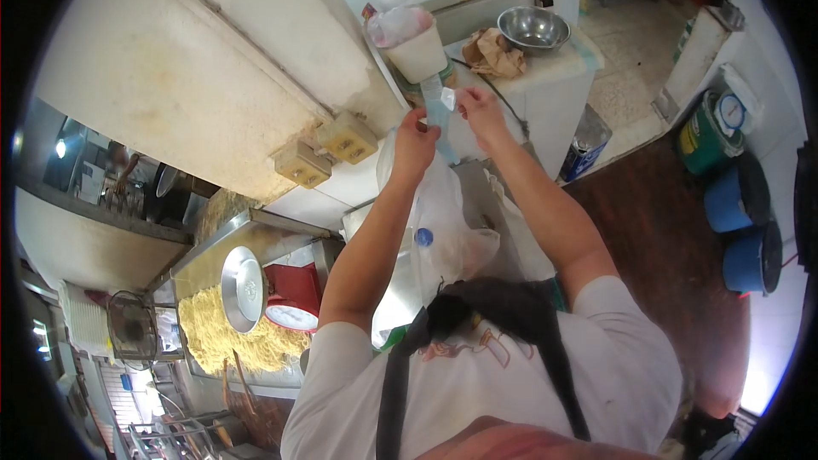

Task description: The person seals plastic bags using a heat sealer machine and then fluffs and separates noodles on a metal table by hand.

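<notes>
My left hand [416, 141] is closed in a pinch at the edge of a thin pale-blue translucent strip [436, 119], which looks like plastic. My right hand [481, 116] pinches a small white piece [448, 100] beside the strip's upper part; its exact kind is too small to tell. Below both hands, a white plastic bag [452, 221] lies on the counter, with a round blue cap-like disc [423, 237] showing on it. Just beyond the hands stands a cream plastic container [416, 53] with a pinkish plastic bag on top.
Crumpled brown paper [494, 54] and a steel bowl [533, 30] sit on the white surface ahead. Left, a red weighing scale [292, 294] with a metal pan stands by a tray of yellow noodles [200, 324]. Blue buckets [751, 257] line the right wall.
</notes>
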### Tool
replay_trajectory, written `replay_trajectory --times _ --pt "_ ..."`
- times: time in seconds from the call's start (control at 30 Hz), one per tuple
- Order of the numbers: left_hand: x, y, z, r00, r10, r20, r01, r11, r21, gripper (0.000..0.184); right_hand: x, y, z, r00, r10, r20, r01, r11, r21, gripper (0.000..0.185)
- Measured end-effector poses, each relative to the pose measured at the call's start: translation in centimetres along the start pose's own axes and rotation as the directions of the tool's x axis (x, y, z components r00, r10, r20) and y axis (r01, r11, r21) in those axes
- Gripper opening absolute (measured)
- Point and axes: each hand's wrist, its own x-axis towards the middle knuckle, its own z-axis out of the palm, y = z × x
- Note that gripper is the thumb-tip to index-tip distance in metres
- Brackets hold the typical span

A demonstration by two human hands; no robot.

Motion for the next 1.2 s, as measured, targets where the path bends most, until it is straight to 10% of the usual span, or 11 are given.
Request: replay_trajectory --times 0.07,0.17,0.23,0.4,0.6,0.87,0.97,1.2 --pt "-0.3 0.2 0.1 1.000 -0.021 -0.009 0.020 1.000 -0.011 0.043 0.1 -0.4 -0.6 0.999 -0.020 -0.042 0.020 1.000 0.014 0.022" --pt "-4.5 3.4 -0.3 0.840 0.506 -0.197 -0.433 0.843 0.318 0.046 -1.8 -2.2 -2.7 0.986 -0.104 -0.134 0.096 0.993 -0.065 0.023" --pt "-9.3 8.7 -3.0 0.853 0.509 -0.119 -0.455 0.835 0.308 0.038 -3.9 -2.7 -4.9 0.964 -0.208 -0.164 0.183 0.971 -0.153 0.024" --pt "-17.6 7.0 -7.8 0.935 0.257 0.246 -0.346 0.816 0.464 0.033 -11.7 -1.9 -9.7 0.969 -0.191 -0.160 0.111 0.907 -0.406 0.026" --pt "-20.0 3.7 -7.2 0.978 0.076 0.192 -0.157 0.880 0.449 0.037 -18.8 -0.1 -8.7 0.995 -0.092 -0.027 0.066 0.863 -0.501 0.021" --pt "-18.8 2.9 -6.6 0.995 -0.024 0.095 -0.023 0.887 0.461 0.030 -22.0 -0.9 -6.2 0.912 -0.321 0.255 0.404 0.804 -0.435 0.010" --pt "-18.5 2.7 -6.4 0.996 0.010 0.087 -0.047 0.900 0.433 0.029 -21.6 0.4 -5.3 0.707 -0.588 0.394 0.707 0.584 -0.398 0.017" --pt "-18.5 2.4 -6.8 0.998 0.023 0.056 -0.045 0.899 0.435 0.030 -22.9 2.8 -2.8 0.467 -0.522 0.714 0.884 0.285 -0.369 0.025"
